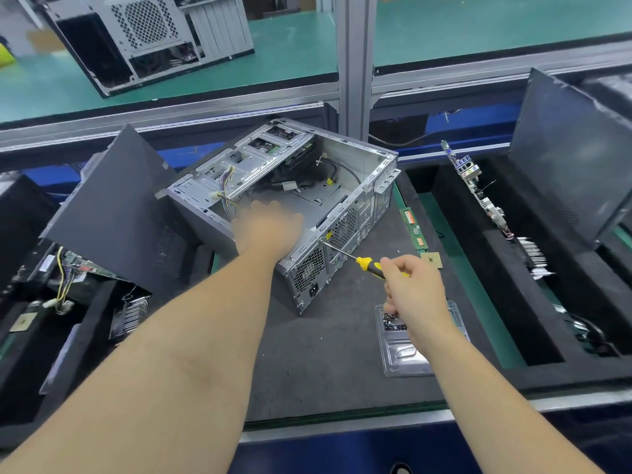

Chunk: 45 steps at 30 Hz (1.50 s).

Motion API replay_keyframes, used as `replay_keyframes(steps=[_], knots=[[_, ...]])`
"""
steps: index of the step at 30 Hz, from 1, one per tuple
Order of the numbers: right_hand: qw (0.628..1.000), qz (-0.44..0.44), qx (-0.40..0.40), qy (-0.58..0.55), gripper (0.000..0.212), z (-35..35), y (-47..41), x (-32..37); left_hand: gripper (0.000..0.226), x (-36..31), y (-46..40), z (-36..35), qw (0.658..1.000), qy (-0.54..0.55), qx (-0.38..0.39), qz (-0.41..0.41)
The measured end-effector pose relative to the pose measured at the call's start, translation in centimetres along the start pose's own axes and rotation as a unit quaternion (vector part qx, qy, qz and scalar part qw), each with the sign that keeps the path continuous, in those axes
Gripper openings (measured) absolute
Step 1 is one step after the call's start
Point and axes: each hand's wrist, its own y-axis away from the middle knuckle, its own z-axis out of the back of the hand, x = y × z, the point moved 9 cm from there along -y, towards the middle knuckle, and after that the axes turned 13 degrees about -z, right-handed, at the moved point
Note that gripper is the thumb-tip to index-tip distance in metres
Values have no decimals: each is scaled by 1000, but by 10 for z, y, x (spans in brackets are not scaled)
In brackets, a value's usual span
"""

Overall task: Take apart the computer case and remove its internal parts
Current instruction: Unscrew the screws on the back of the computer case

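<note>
Computer case (pixel 307 186) lying on its side with the open face up, long axis running diagonally from far-left to near-right, rear panel facing the camera side, sitting on the dark foam mat (pixel 328 354) of a workbench flanked by foam trays. Right hand (pixel 408 285) gripping a yellow-handled screwdriver (pixel 367 265), tip touching the case's rear edge. Left hand (pixel 266 227) blurring over the case rim; cannot tell whether gripping.
</note>
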Motion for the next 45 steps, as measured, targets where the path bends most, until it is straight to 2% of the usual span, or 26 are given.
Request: replay_keyframes(steps=[3,8,10,13,15,19,29,32,34,36,38,40,41,43,45], knots=[[998,64,-28,6,11,7,1,13,59,0,0,0,1000,0,1,0],[997,66,7,-33,15,0,6,9,59,0,0,0,1000,2,0,-1],[997,26,31,-66,4,-6,5,3,59,0,0,0,1000,3,1,-2],[992,-91,44,-81,29,-9,-2,-19,59,0,0,1,1000,1,-1,-3],[989,-122,54,-68,36,-12,-1,-27,59,0,0,0,1000,1,0,-1],[999,-39,28,-24,44,-8,-4,-17,59,0,1,1,1000,-1,2,0],[990,112,-51,65,20,0,8,-2,59,-1,0,0,1000,-7,3,0],[978,184,-50,85,11,-4,18,4,60,-1,0,0,1000,-9,4,1],[973,206,-48,91,14,-7,22,4,60,0,0,-1,1000,-10,3,1],[981,182,-42,61,13,-6,18,1,60,0,-1,-1,1000,-8,4,2],[997,76,-5,-32,3,-3,5,-12,60,0,0,-1,1000,-6,3,2],[987,-84,52,-127,22,-11,-4,-34,60,1,0,0,1000,-7,1,2],[979,-143,74,-127,33,-16,-5,-43,60,1,-1,0,1000,-7,1,2],[975,-178,98,-85,45,-24,-3,-47,60,1,-1,-1,1000,-6,2,3],[985,-142,88,-49,49,-23,-3,-40,60,0,-1,-1,1000,-7,3,2]])
